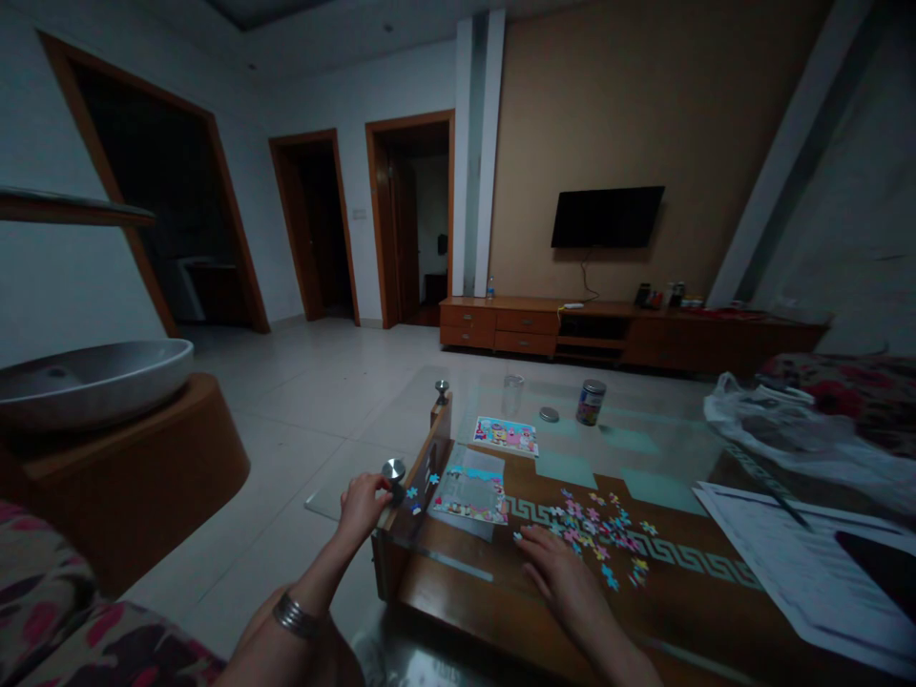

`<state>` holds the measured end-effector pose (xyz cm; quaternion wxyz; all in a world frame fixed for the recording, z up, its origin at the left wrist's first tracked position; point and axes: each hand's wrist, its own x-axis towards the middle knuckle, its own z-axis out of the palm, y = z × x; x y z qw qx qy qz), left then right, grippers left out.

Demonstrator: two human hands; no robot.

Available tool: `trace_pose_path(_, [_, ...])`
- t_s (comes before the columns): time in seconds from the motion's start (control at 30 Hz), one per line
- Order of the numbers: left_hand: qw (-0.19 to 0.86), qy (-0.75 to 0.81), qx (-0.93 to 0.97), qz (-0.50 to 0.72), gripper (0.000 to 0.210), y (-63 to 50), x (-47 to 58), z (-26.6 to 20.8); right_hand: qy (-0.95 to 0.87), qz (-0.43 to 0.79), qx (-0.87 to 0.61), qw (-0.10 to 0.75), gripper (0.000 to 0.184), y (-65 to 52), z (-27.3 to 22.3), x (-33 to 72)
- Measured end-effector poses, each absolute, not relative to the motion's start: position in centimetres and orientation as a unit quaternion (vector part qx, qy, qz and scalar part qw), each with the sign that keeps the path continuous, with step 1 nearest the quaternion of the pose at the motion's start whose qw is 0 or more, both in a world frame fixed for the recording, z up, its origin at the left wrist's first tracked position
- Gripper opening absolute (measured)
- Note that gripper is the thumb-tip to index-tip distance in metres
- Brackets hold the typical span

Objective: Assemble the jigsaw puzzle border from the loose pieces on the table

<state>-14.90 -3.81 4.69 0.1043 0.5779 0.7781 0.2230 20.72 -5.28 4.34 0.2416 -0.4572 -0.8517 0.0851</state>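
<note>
My left hand (364, 502) is at the glass table's left edge, beside a round metal knob (393, 469). Its fingers are curled together, and whatever they hold, if anything, is hidden. Several blue puzzle pieces (412, 493) lie just right of it. A partly assembled jigsaw puzzle (470, 487), its border filled and its middle bare, lies between my hands. My right hand (554, 565) rests low over the table with fingers stretched out, a small pale piece at its fingertips. Scattered puzzle pieces (595, 527) in many colours spread beyond it. Behind the puzzle lies a colourful picture card (505, 435).
A printed tin (591, 402), its round lid (549, 414) and a clear jar (513, 392) stand at the back. Papers (794, 563) and a plastic bag (759, 429) lie at the right. A basin (107, 382) stands on a wooden counter at the left.
</note>
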Motion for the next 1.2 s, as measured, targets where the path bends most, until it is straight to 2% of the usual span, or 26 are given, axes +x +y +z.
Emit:
trace_pose_path(0.13, [0.072,0.784,0.586,0.191,0.034,-3.7,-13.9,4.7,-0.841,0.080,-0.498,0.195,0.036,-4.6,3.8,21.9])
trace_pose_path(0.27, [0.060,0.788,0.589,0.169,0.033,-2.6,-12.7,4.7,-0.825,0.066,-0.528,0.190,0.031,-3.6,3.7,23.5])
trace_pose_path(0.57, [0.066,0.789,0.591,0.156,0.032,2.6,-10.6,4.9,-0.823,0.035,-0.475,0.309,0.026,-2.5,3.9,21.6])
trace_pose_path(0.67, [0.068,0.775,0.607,0.161,0.029,3.2,-10.1,4.6,-0.841,0.035,-0.434,0.322,0.026,-2.7,4.3,19.0])
trace_pose_path(0.87, [0.071,0.758,0.627,0.167,0.021,3.4,-10.5,4.2,-0.861,0.016,-0.413,0.298,0.033,-3.3,3.9,15.0])
trace_pose_path(1.2, [0.090,0.748,0.636,0.168,0.011,3.7,-11.5,4.6,-0.862,0.019,-0.426,0.275,0.032,-3.3,2.3,14.4])
